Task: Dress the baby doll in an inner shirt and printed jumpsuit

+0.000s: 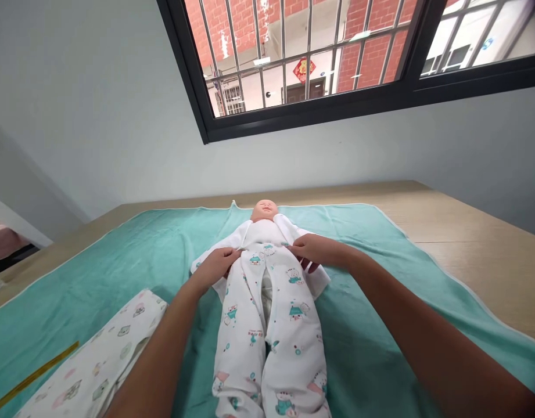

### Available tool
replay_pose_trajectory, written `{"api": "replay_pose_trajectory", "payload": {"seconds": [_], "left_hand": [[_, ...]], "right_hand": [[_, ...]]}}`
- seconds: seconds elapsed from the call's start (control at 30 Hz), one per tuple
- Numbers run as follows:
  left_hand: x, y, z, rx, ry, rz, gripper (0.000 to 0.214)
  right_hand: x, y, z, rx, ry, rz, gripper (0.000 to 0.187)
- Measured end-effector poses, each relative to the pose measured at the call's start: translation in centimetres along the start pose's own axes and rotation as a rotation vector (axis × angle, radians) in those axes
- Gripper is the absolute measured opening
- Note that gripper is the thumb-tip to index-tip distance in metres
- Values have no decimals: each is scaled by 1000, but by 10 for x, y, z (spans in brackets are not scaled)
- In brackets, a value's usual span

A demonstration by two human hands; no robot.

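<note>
A baby doll (266, 210) lies on its back, head toward the wall, on a teal blanket (363, 348). It wears a white top (262, 232) and white baby pants (293, 325) printed with teal and pink figures. My left hand (217, 264) pinches the waistband of the pants at the doll's left-hand side in view. On the opposite side my right hand (311, 249) grips the same waistband, its lower fingers partly hidden beneath. Between the legs the pants show an open gap with pale cloth inside.
A folded printed cloth (114, 348) lies at the lower left, beside a yellow tape measure (36, 374). The blanket covers much of a wooden table (459, 238). Behind the table rises a white wall with a dark-framed window (311, 116) and bars.
</note>
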State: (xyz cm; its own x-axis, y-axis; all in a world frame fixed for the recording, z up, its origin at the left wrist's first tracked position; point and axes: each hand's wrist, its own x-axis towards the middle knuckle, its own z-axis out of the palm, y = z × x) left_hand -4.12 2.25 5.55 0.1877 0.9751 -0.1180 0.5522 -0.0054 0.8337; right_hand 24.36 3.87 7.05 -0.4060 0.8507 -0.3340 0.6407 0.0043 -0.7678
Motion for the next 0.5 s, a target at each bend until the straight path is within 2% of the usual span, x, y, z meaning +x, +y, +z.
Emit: {"api": "replay_pose_trajectory", "payload": {"seconds": [0.1,0.2,0.3,0.4,0.5], "left_hand": [[-5,4,0,-84,-67,-66,42],[-7,11,9,-151,-16,-66,42],[-8,16,16,-281,-4,-104,40],[-8,12,14,-470,-117,-88,35],[-5,-1,6,-604,-223,-29,29]], "right_hand": [[-4,5,-5,125,-118,-29,39],[-7,6,-7,192,-114,-105,33],[-10,5,-8,197,-114,-101,27],[-12,5,-8,188,-167,-94,21],[-11,9,-7,132,-217,-160,21]]}}
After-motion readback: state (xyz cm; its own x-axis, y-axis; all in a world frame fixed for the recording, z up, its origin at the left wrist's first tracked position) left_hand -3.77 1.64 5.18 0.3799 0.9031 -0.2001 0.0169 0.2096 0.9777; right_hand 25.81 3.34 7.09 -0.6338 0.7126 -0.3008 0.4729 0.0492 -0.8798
